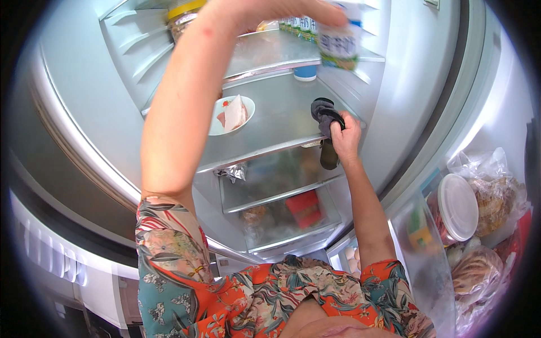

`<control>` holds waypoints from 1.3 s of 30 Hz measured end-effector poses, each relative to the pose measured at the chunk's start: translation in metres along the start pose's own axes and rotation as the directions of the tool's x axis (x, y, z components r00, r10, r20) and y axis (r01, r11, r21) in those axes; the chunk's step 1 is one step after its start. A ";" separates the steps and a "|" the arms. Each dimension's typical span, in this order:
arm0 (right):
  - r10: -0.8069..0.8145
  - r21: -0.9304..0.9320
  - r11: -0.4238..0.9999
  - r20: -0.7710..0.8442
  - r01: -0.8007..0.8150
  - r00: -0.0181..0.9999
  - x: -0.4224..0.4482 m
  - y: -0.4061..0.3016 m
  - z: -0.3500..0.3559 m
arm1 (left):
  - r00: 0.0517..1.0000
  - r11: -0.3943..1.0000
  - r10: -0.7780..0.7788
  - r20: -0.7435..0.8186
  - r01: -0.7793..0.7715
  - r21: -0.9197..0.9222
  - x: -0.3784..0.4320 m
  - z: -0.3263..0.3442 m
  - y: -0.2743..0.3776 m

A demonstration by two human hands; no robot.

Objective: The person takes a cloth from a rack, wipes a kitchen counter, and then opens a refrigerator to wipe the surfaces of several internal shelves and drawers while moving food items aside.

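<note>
Raised across the top of the view, my left hand (298, 9) grips a milk carton (339, 45), white and green with printed writing and blurred. My right hand (347, 137) is closed around a bunched dark grey cloth (324, 110) at the right front of the middle glass refrigerator shelf (279, 116). A black curved band or handle (336, 115) shows against the cloth; whether it is a separate thing, I cannot tell. On the same shelf, a white bowl (251, 113) holds a piece of pale meat (235, 114). My left forearm hides part of the bowl's surroundings.
More milk cartons (301, 26) line the upper shelf near a yellow-lidded jar (186, 8). A blue-and-white container (305, 72) stands further back. Below are crumpled foil (233, 171) and a red package (304, 209). The door shelf holds a lidded tub (458, 207) and bagged food (479, 270).
</note>
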State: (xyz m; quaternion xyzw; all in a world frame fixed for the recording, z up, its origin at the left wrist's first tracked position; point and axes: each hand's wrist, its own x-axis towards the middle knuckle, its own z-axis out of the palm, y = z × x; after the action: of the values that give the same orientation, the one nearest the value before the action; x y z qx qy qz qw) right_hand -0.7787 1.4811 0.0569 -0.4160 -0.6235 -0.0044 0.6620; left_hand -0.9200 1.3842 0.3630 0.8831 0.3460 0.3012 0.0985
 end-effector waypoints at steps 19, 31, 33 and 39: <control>-0.033 0.018 0.999 0.025 0.032 0.999 -0.010 -0.012 -0.009 | 0.816 0.798 -0.579 0.010 0.564 0.211 0.106 -0.068 -0.220; -0.075 0.036 0.997 0.072 0.073 0.995 -0.004 -0.014 -0.010 | 0.818 0.820 -0.571 0.071 0.563 0.105 0.142 -0.055 -0.272; -0.075 0.041 0.997 0.078 0.072 0.994 -0.003 -0.014 -0.011 | 0.797 0.799 -0.599 0.071 0.589 0.125 0.146 -0.054 -0.274; -0.063 0.043 0.997 0.089 0.060 0.994 -0.002 -0.015 -0.011 | 0.789 0.790 -0.611 0.063 0.600 0.126 0.146 -0.050 -0.272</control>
State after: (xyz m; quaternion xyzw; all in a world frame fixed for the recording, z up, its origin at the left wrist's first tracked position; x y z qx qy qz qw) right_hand -0.7781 1.4637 0.0650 -0.3830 -0.6654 0.0067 0.6408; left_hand -1.0157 1.6824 0.3671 0.7433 0.6199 0.1912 0.1630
